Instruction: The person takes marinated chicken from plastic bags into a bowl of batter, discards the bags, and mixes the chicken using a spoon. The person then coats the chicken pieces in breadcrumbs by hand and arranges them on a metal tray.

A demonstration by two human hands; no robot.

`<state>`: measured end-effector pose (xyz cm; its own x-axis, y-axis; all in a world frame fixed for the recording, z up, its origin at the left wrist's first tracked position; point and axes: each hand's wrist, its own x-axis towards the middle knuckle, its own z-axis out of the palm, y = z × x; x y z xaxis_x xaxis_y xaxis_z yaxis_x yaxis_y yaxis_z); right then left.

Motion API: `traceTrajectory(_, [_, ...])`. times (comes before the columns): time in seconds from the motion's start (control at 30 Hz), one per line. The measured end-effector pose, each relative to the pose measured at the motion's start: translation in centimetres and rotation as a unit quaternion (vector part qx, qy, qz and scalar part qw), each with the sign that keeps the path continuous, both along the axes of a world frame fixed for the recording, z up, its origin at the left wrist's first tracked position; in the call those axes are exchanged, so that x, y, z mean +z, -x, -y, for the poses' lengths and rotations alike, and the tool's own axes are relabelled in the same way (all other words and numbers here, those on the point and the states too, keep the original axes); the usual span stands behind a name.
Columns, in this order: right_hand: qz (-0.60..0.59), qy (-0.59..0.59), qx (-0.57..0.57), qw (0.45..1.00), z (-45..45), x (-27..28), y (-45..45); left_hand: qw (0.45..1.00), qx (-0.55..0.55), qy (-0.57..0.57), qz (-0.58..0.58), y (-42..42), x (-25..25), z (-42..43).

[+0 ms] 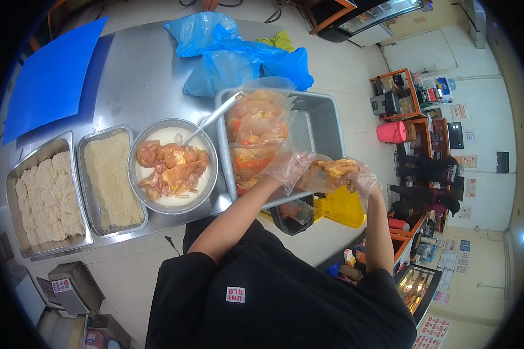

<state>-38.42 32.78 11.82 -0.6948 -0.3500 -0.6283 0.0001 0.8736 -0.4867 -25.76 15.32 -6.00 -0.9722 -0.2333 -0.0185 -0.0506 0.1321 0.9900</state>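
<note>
My left hand (289, 167), in a clear plastic glove, is closed on one end of a clear plastic bag of raw chicken (332, 173). Gripping the opposite end is my right hand (362, 179), gloved the same way. The bag hangs over the near right edge of a grey plastic tub (326, 116). Inside the tub, several more bags of orange-marinated chicken (256, 134) are piled on the left side. Left of the tub, a round steel bowl (135, 185) contains chicken pieces (174, 166) in white liquid, with a metal ladle handle (215, 116) leaning across its rim.
Two steel trays of breading, one fine (110, 174) and one lumpy (49, 200), line the table's left side. Blue plastic bags (233, 58) and a blue board (58, 75) lie farther back. Below the tub stands a yellow-lidded bin (346, 212). Two people (425, 200) are far right.
</note>
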Motion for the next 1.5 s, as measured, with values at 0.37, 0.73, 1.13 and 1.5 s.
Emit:
traceTrajectory(0.37, [0.093,0.309,0.014,0.946,3.0,6.6,-3.8,0.998,-0.036,-0.045,-0.010,2.0,-5.1,-2.2])
traceTrajectory(0.73, [-0.130,0.159,0.570,0.795,24.6,1.0,-17.1,0.996,0.007,0.070,-0.055,-0.9,0.6,-0.4])
traceTrajectory(1.13, [-0.168,0.060,0.581,0.794,30.9,-3.8,-25.2,0.998,0.037,0.047,-0.028,-0.3,-0.2,-1.1])
traceTrajectory(1.5, [-0.148,0.085,0.562,0.809,27.8,-1.4,-22.6,0.999,0.021,0.036,-0.029,-1.1,-0.2,-1.2])
